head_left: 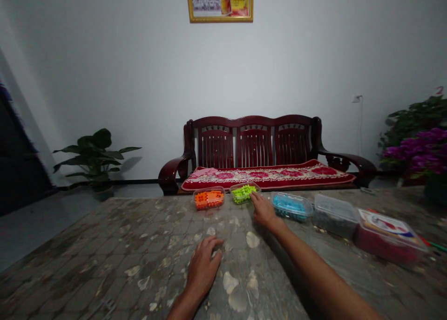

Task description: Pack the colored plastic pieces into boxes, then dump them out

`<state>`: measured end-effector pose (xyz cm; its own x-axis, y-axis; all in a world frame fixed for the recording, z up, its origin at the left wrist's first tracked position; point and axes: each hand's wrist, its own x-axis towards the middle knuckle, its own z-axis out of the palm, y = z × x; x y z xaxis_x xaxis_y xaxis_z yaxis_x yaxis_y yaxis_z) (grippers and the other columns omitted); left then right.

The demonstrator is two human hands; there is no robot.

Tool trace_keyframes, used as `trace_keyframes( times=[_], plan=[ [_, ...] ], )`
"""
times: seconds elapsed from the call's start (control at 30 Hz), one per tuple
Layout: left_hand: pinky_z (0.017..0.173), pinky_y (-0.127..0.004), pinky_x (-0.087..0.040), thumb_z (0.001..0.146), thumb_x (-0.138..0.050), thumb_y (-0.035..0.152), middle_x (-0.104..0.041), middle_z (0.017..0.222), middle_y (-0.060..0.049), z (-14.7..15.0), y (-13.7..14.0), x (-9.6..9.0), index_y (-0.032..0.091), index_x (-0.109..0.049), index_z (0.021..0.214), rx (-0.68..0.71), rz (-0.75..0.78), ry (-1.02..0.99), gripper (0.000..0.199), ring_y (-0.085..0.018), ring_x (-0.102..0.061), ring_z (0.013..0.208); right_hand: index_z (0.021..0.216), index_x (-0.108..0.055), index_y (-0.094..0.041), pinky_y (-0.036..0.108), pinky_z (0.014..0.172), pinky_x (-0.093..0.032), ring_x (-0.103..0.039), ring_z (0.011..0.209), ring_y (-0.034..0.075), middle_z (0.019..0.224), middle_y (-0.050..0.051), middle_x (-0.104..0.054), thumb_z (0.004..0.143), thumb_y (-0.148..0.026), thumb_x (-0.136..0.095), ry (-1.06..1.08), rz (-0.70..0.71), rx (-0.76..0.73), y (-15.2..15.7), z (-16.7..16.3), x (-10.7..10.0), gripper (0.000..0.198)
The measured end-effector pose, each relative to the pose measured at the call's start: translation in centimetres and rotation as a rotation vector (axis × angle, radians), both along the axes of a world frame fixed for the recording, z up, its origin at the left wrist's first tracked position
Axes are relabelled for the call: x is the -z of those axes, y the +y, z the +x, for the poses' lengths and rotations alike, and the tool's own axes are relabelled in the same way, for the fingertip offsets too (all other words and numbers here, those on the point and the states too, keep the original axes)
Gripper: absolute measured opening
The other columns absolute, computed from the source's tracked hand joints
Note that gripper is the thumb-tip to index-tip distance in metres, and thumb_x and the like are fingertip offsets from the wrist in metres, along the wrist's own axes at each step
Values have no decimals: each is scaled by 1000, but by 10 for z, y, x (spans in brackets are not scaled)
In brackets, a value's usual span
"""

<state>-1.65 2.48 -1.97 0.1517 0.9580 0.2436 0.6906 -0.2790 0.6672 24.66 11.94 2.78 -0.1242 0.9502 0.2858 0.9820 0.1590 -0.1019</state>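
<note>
My left hand (205, 261) lies palm down on the table, fingers loosely apart, holding nothing. Farther out, my right hand (263, 210) reaches to a clear tub (240, 201) of bright green plastic pieces (243, 193). Its fingers stretch over the tub's right side, at the green pieces; no piece shows between them. To the left of this tub stands another clear tub filled with orange pieces (209, 199). On the other side, just past my right hand, a clear tub holds light blue pieces (289, 206).
A greyish tub with a translucent lid (335, 208) and a red-filled box with a printed label (389, 236) stand at the right. The patterned table (139, 236) reaches toward a wooden bench (253, 143). Purple flowers (419, 150) rise at the right edge.
</note>
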Motion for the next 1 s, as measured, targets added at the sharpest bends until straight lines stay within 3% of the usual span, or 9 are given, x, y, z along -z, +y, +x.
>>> trace_keyframes(
  times=[0.13,0.3,0.5,0.67,0.9,1.0],
  plan=[
    [112,-46,-41,81,-49,24,-68,128,-7,-1,0,-1,24,-74,105,-4,-11,-67,34,-27,-59,125,147,-46,-17,35,105,-42,-54,131,24,154,13,-48,79,1,-48,13,-31,-6,24,-18,-4,70],
    [111,-45,-43,78,-50,24,-71,123,-8,-1,1,0,23,-74,101,-24,3,-157,33,-27,-61,123,125,-64,-15,32,93,-44,-63,114,24,127,16,-66,91,-6,-42,9,-61,0,28,-24,-16,41],
    [108,-46,-47,77,-50,22,-70,120,-10,-2,7,7,20,-72,106,-86,94,-333,36,-28,-63,119,114,-70,-23,28,82,-42,-64,105,21,116,8,-70,96,-17,-47,10,-45,-37,-17,-43,-20,29],
    [112,-48,-44,80,-48,19,-65,126,-12,-3,9,9,19,-67,116,-129,210,-359,41,-27,-59,124,97,-73,-23,27,74,-40,-65,93,19,102,5,-71,97,-20,-49,56,65,-112,-61,-63,-15,24],
    [116,-48,-41,83,-48,15,-58,136,-10,0,6,9,21,-60,127,-136,276,-300,46,-26,-53,133,102,-72,-24,32,84,-42,-62,100,23,103,6,-72,94,-24,-53,176,206,-61,-74,-48,-15,20],
    [115,-47,-41,83,-49,14,-59,135,-10,0,6,9,21,-61,125,-125,281,-296,44,-26,-54,131,101,-72,-24,34,86,-40,-59,103,26,105,7,-71,93,-30,-57,74,148,-99,-74,-40,-12,18]
  ],
)
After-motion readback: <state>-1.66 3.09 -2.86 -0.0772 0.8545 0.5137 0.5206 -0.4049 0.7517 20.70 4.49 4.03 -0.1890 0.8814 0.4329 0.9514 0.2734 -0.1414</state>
